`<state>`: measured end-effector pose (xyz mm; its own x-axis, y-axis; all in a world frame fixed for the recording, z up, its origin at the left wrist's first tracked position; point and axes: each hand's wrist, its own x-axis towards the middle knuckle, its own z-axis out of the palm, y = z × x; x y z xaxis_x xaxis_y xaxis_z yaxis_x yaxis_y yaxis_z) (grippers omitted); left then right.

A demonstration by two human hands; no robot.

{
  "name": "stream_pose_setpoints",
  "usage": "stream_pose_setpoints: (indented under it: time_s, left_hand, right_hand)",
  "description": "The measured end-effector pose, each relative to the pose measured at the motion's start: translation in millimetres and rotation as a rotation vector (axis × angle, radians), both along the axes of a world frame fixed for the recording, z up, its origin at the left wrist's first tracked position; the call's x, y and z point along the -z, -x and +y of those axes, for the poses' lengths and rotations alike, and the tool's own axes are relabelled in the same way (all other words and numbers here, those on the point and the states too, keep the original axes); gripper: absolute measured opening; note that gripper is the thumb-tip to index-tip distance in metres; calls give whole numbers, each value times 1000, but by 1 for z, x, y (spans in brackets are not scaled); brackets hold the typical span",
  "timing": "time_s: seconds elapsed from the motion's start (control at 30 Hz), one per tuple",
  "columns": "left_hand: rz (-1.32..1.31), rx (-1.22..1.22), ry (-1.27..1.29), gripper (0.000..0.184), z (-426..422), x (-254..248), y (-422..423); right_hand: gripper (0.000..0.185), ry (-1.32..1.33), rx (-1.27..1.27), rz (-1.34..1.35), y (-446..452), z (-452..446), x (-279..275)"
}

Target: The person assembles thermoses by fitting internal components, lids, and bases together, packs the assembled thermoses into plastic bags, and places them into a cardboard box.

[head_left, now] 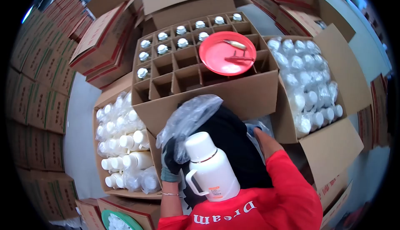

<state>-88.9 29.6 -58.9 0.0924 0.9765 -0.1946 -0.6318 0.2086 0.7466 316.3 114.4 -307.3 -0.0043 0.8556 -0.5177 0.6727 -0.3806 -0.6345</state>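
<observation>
A white thermos flask with a handle and an orange label leans against the red shirt front. My gloved left hand is beside its cap, closed on a crumpled clear plastic bag that spreads up over dark cloth. Farther right, my right hand is at another piece of clear plastic by the box edge; its fingers are mostly hidden.
Ahead, a divided carton holds several silver-topped bottles, with a red dish of small tools on it. Cartons of wrapped white flasks stand left and right. A green bowl sits lower left.
</observation>
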Motion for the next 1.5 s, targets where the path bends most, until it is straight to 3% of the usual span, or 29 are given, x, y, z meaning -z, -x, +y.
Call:
stream_pose_setpoints:
  time_s: [0.07,0.13,0.17,0.2,0.23,0.27,0.3,0.33,0.4,0.47,0.57,0.6,0.63,0.73,0.77,0.83,0.9,1.07,1.13,1.2,1.3,1.37,1.4,1.5]
  left_hand:
    - [517,20,-122,50,-6,11,6]
    - [684,34,-245,46,-1,-9,-2]
    - [767,34,-306,44,1,-20,-6]
    - [1109,-31,-531,41,3,-26,-10]
    - [1092,-50,-526,42,4,-17,-12]
    - [1075,-68,-522,44,4,-8,-13]
    - [1057,-87,-517,46,7,-12,-21]
    - [1213,-37,-618,47,10,-20,-19]
    - [1372,-29,-747,52,13,-23,-17]
    - [1352,-13,-745,52,15,-13,-14]
    - [1422,64,-895,54,21,-31,-19]
    - [1349,88,-768,56,20,-10,-11]
    - [1463,61,-896,59,23,-22,-13]
    - [1515,114,-998,58,29,-26,-16]
    - [1483,119,-1004,52,28,-39,-24]
    - [1440,128,-913,47,21,-35,-22]
    - [1390,147,-912,42,16,-38,-11]
    - [1398,61,-825,35,-29,-14,6]
    - [687,174,-345,36,-44,-19,7]
    - [394,371,-116,34,-54,-43,5]
    - [595,855,-148,29,-61,-95,11]
    - [752,1192,130,32,-90,-86,4]
    - [823,1359,284,34,-108,-82,1]
    - [562,1126,-46,35,-117,-84,10]
  right_hand:
    - [53,307,-88,161,0,20,-22]
    - [52,539,-262,325,0,39,-50]
    - [52,401,-204,365,-5,31,-50]
    - [52,264,-148,399,-17,18,-41]
    - [52,128,-97,425,-24,7,-35]
    - [51,121,113,782,-24,-12,-77]
    - [49,69,109,823,-34,-11,-75]
    - [47,23,111,866,-47,-12,-72]
    - [42,-77,-49,462,-53,-14,-85]
    - [37,-163,-366,-449,-56,-20,-123]
    - [38,-663,-159,-565,-27,-19,-213]
    - [43,-755,-85,-221,-12,-12,-251]
    - [49,-823,-10,131,6,-5,-278]
    - [57,-1089,-221,68,61,13,-312]
    - [59,-1153,-329,-28,79,18,-330]
    - [53,-1032,-347,-196,83,23,-296]
    - [44,-1140,-227,-199,78,-1,-295]
    - [42,-995,-146,-61,72,-88,-301]
    - [41,-1001,-185,100,75,-113,-295]
    - [37,-1033,-218,219,72,-123,-293]
    - [41,-878,-504,127,37,-159,-285]
    - [37,-826,-987,94,26,-201,-283]
    - [31,-657,-982,217,24,-221,-281]
    - [27,-581,-879,315,-1,-201,-299]
